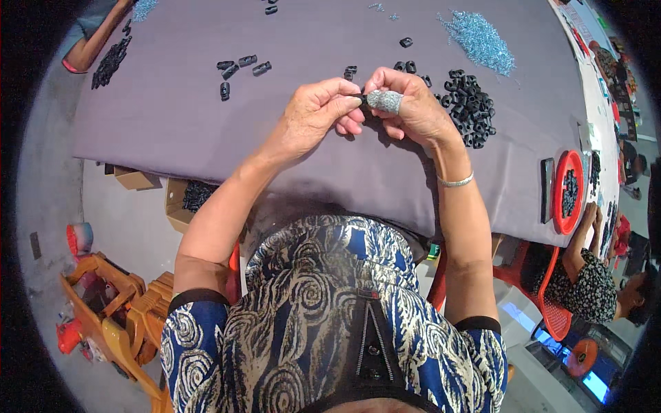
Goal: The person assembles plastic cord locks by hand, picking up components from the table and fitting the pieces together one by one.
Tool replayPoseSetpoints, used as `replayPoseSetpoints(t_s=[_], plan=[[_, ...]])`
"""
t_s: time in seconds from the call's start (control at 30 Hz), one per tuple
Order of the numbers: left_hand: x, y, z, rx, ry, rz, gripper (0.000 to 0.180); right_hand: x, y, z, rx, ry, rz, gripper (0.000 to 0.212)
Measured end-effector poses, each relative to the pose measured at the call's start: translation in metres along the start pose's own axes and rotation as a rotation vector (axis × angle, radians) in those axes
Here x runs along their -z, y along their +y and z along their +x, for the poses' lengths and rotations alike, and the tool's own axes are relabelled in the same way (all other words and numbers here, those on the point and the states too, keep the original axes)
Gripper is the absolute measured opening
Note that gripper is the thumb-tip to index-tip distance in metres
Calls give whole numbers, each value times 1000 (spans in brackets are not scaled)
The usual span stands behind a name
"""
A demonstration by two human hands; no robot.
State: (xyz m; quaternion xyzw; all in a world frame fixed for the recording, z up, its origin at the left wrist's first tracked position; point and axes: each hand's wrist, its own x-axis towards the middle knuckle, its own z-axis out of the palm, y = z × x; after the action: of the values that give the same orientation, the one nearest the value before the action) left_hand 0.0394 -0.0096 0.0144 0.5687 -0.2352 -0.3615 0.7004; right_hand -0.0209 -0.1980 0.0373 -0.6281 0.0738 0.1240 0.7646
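My left hand (310, 117) and my right hand (421, 113) meet over the grey-purple cloth. Between their fingertips they pinch a small black plastic piece (363, 97), mostly hidden; it looks like a cord lock part. Grey wrapping (385, 102) covers my right thumb. Close beside my right hand lies a heap of black hollow plastic pieces (471, 113), with a few strays near my fingers. Just beyond my fingertips sits another black piece (350, 70). Left of my left hand, several longer black cord locks (230, 70) lie scattered.
A pile of small shiny bluish metal pieces, seemingly springs (478, 43), lies at the far right. A red basket (559, 199) with black parts stands at the right edge. Another person's arm (103, 38) rests at the far left, near a dark heap (110, 63). Below the table is a cardboard box (176, 206).
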Motion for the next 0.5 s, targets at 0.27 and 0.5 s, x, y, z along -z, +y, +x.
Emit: replayPoseSetpoints(t_s=[0.27,0.5], plan=[[-1,-1,-1,12,-45,48,20,2,-6,-3,-5,-46,-118,10],[-6,-2,-4,12,-15,115,19,6,-8,-5,8,-136,-283,15]])
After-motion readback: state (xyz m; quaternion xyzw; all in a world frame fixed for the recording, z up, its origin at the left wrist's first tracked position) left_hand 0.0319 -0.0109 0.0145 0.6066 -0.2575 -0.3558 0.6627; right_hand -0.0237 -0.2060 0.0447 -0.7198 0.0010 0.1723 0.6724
